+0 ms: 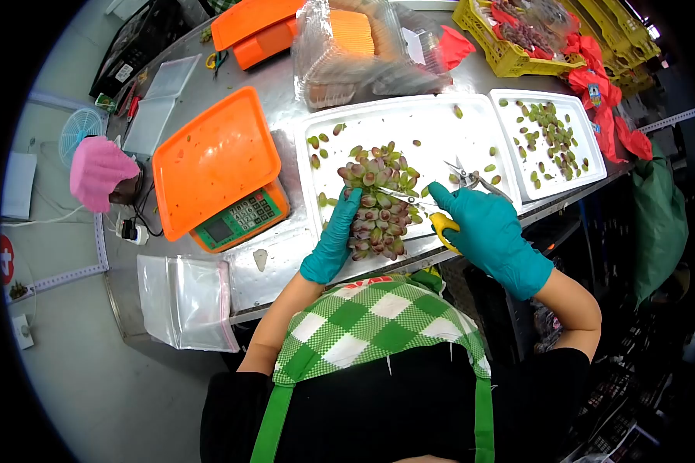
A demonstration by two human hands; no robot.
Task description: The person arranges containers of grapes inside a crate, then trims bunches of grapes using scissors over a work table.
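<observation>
A bunch of reddish-green grapes (380,224) lies over the near edge of a white tray (311,208). My left hand (334,241), in a teal glove, holds the bunch at its left side. My right hand (490,235), gloved too, is closed on yellow-handled scissors (445,229), whose blades reach left into the bunch near its stems. Loose grapes are scattered in the tray around the bunch. A second pair of metal scissors (479,182) rests in the tray, just beyond my right hand.
An orange-topped scale (218,163) stands left of the tray. Clear plastic containers (336,58) are stacked behind it. At the right is a smaller white tray (523,174) of loose grapes, with a yellow crate (510,62) beyond. Plastic bags (185,301) hang over the near-left edge.
</observation>
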